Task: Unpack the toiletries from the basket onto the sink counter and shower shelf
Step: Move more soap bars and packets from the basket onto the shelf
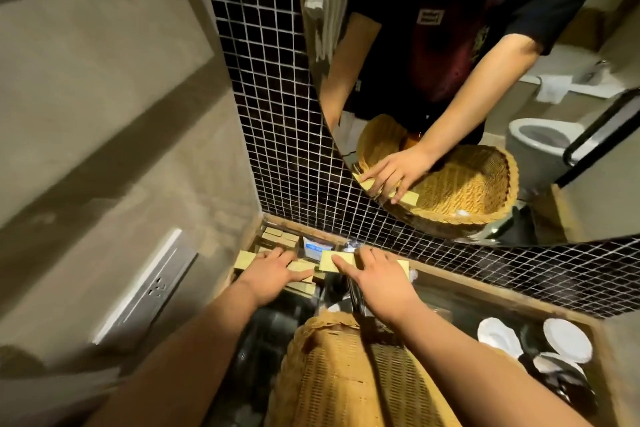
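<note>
A woven wicker basket point(332, 374) stands on the dark counter below my arms; its inside looks bare from here. My left hand point(273, 272) rests flat on a pale yellow flat box point(244, 259) over a stack of similar boxes point(280, 237) in the counter's far left corner. My right hand point(377, 279) grips another pale yellow flat box point(330, 261) just right of it, fingers laid across its top. A white and blue packet point(317, 250) lies behind the two hands against the tiled wall.
Black mosaic tile wall point(270, 114) rises behind the counter with a round mirror point(485, 97) reflecting a person, the basket and a toilet. White lidded cups point(568, 340) sit in a wooden tray at right. A wall socket point(152, 288) is at left.
</note>
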